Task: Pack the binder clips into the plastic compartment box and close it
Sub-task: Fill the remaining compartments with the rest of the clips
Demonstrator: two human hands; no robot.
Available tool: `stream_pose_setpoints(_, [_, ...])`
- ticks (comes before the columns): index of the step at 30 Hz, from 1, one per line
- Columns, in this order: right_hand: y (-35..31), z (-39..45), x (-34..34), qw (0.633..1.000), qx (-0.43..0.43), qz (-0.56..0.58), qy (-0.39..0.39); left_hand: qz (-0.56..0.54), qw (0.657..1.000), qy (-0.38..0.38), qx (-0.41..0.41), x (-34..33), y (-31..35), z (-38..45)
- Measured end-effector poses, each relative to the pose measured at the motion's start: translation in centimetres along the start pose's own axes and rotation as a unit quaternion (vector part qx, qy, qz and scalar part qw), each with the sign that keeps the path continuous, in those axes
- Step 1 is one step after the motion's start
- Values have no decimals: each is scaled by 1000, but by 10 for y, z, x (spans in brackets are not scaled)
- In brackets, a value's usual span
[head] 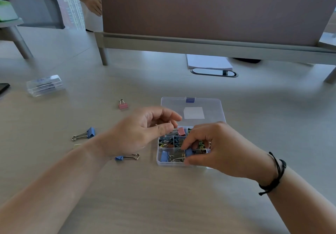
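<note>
The clear plastic compartment box (159, 158) lies open on the table, its lid (209, 106) folded back flat with a blue latch. Its compartments hold several coloured binder clips. My right hand (218, 146) pinches a blue binder clip (189, 152) over the front compartment. My left hand (143, 130) hovers at the box's left edge with fingers loosely curled, and whether it holds anything is unclear. Loose on the table lie a pink clip (123, 104), a blue clip (85, 134) and another blue clip (125, 157). A pale clip (77, 145) peeks out beside my left wrist.
A second clear case (45, 85) sits at the far left beside a dark object (3, 88). A white paper pad (209, 62) and a cable slot (214, 73) lie behind the box, under a brown desk partition (209, 10). A person (87, 3) stands at the back left by a chair.
</note>
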State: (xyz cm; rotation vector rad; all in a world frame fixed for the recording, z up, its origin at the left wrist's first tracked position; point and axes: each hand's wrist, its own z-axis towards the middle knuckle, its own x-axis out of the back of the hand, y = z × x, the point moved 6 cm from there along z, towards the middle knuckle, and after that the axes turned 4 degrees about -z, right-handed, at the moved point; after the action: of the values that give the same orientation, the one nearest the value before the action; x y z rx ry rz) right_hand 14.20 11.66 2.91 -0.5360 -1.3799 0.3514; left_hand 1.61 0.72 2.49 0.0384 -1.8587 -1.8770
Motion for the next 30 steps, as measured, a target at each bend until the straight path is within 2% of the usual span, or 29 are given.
stream_pose_setpoints(4, [-1,2,-6,1000,15,2,-6,-9,999,23,-22,5,3,0])
stream_pose_setpoints(8, [2,1,-7,1000,17,-9,-17,-42,999,-4,-24,1,5,-2])
stream_pose_setpoints(13, [4,0,-6,999,10,-33,-25,10,999,-38,-7,0,-1,-5])
stream_pose_setpoints(20, [3,0,-5,999,10,-31,-16,81,993,-82,-31,-1,5,-9])
stream_pose_setpoints(30, [1,-1,-10,997,18,-78,-16,149,982,-104,-46,1,1,-9])
